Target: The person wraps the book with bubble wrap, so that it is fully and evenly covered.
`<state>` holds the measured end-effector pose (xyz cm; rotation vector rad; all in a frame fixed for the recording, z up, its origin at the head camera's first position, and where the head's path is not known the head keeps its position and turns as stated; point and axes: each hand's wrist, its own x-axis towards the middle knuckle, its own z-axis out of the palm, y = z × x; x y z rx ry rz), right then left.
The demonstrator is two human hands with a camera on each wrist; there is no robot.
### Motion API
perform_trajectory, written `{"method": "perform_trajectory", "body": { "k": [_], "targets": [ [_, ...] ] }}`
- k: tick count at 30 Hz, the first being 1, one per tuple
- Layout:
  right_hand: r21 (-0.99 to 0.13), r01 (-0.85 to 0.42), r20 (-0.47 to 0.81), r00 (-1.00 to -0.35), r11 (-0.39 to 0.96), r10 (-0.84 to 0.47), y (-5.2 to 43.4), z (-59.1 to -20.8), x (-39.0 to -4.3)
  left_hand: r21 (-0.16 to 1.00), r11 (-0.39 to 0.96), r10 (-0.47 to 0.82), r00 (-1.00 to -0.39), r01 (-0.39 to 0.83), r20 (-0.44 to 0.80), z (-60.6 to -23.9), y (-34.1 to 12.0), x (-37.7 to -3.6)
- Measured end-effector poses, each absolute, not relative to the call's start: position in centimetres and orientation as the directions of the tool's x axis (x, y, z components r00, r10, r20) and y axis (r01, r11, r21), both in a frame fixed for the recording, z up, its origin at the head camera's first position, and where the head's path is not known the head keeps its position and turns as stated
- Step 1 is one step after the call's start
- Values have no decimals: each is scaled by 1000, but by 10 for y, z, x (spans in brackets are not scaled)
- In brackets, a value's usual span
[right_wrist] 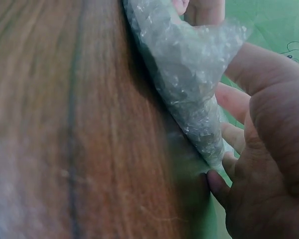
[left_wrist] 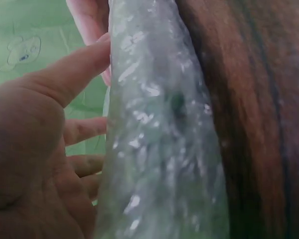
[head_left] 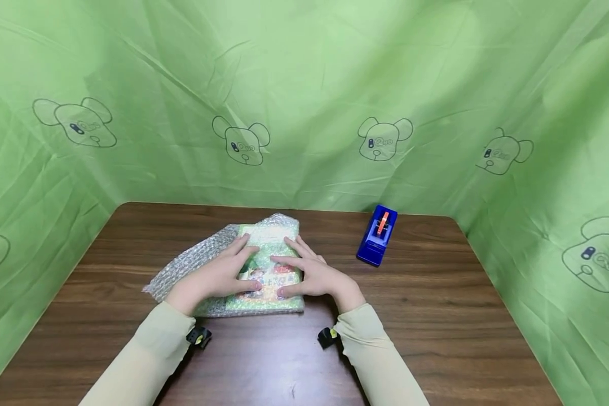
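A flat, book-like item (head_left: pixel 269 249) with a green, colourful printed cover lies on the table under clear bubble wrap (head_left: pixel 190 265). The wrap spreads past it to the left. My left hand (head_left: pixel 215 276) rests on the left part of the wrapped item, fingers extended and thumb pointing right. From the other side my right hand (head_left: pixel 317 275) touches the top and right edge, fingers spread. In the left wrist view the bubble wrap (left_wrist: pixel 154 124) stands close beside the thumb. The right wrist view has a loose wrap corner (right_wrist: pixel 204 55) sticking up near the fingers.
A blue tape dispenser (head_left: pixel 377 237) with an orange part sits at the back right of the brown wooden table (head_left: pixel 426 316). Green cloth (head_left: pixel 304 84) with printed bear heads hangs behind and at both sides.
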<state>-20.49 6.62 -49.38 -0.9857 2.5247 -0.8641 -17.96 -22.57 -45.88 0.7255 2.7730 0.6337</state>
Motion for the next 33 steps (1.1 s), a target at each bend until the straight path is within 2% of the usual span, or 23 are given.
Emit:
{"method": "perform_trajectory", "body": {
  "k": [4, 10, 14, 20, 26, 33],
  "targets": [
    [-629, -511, -55, -722, 585, -690, 66, -494, -205, 465, 782, 490, -870, 414, -50, -454, -232, -173],
    [-641, -509, -47, -721, 574, -691, 67, -492, -206, 423, 788, 460, -885, 447, 78, -440, -257, -161],
    [-642, -509, -50, -719, 574, -693, 66, -491, -205, 417, 831, 353, -928, 368, 116, -433, -282, -145],
    [-650, -504, -46, -722, 569, -691, 66, -491, -204, 460, 872, 98, -981, 167, 170, -430, -320, -128],
    [-651, -499, -52, -722, 572, -690, 64, -492, -204, 432, 902, -44, -989, 20, 139, -443, -357, -118],
    [-649, -494, -66, -722, 579, -689, 64, -490, -204, 425, 904, -48, -999, -46, -5, -453, -376, -115]
  ]
}}
